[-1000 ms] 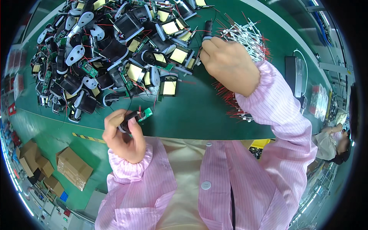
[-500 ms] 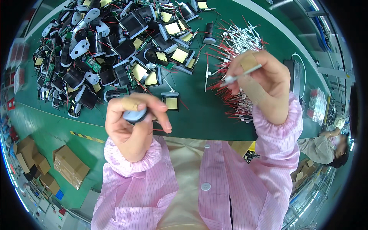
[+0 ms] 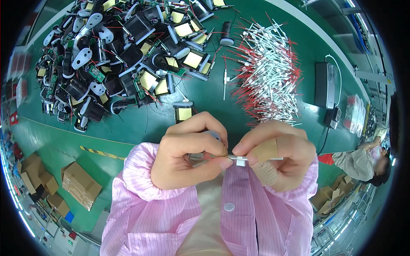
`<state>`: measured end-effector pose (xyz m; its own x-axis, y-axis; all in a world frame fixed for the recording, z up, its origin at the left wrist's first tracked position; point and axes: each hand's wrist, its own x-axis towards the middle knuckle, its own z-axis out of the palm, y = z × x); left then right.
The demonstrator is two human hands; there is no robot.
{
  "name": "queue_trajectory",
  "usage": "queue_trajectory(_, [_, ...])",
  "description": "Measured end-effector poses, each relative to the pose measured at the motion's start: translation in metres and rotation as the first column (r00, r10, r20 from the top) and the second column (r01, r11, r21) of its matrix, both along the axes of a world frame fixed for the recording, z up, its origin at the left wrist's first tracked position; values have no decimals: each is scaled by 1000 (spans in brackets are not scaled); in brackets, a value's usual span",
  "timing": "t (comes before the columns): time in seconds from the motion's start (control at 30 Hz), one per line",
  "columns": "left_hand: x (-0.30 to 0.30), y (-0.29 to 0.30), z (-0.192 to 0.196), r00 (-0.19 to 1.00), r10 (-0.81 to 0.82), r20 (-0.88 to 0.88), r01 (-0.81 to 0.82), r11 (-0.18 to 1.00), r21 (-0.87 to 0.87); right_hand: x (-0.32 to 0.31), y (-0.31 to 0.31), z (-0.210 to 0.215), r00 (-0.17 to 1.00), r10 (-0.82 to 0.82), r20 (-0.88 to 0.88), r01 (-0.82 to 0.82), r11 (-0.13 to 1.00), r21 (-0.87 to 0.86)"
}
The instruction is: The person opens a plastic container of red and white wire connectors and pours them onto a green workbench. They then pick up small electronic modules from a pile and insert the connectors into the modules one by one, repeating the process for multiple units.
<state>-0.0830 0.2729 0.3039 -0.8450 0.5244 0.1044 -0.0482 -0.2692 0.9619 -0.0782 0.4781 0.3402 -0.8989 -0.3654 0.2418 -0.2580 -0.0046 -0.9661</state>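
Close in front of my body, my left hand (image 3: 188,155) and my right hand (image 3: 282,155) meet almost fingertip to fingertip. Curled in my left hand is a black-and-grey device housing (image 3: 212,135), mostly hidden by the fingers; its thumb and forefinger pinch at thin wires. My right hand, with tan tape on its fingers, grips a thin white wire lead (image 3: 276,159). A small white connector (image 3: 241,162) on that lead shows in the gap between the hands. Whether the lead touches the housing's wires, I cannot tell.
Black housings (image 3: 139,27) with circuit boards and yellow pads heap up at the left of the green table (image 3: 205,100). White-and-red wire leads (image 3: 273,64) form a pile at right. Beyond stand a black box (image 3: 323,85) and a clear tray (image 3: 354,113). A person (image 3: 356,164) sits at far right.
Both hands have come together in front of my chest, my left moving right and my right moving down and left. The white lead has come to the left fingertips.
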Motion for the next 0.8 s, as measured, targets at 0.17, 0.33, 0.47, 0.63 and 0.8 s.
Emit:
queue_trajectory(0.17, [3, 4, -1, 995, 46, -94, -58, 991, -120, 17, -7, -3, 990, -141, -13, 142, 985, 98])
queue_trajectory(0.33, [6, 0, -5, 993, -2, -118, -10, 994, -108, 17, -2, -5, 997, -71, 30, 68, 993, 93])
queue_trajectory(0.47, [5, -4, 0, 995, -27, -96, 22, 998, -54, 23, -1, -16, 972, -59, 228, 105, 975, -198])
queue_trajectory(0.63, [8, -5, 1, 997, 76, -32, -76, 997, 3, 34, 2, -26, 943, -154, 294, 260, 894, -365])
queue_trajectory(0.8, [9, -5, 8, 975, 70, -211, -101, 985, -137, 24, -11, -13, 935, -44, 352, 133, 963, -235])
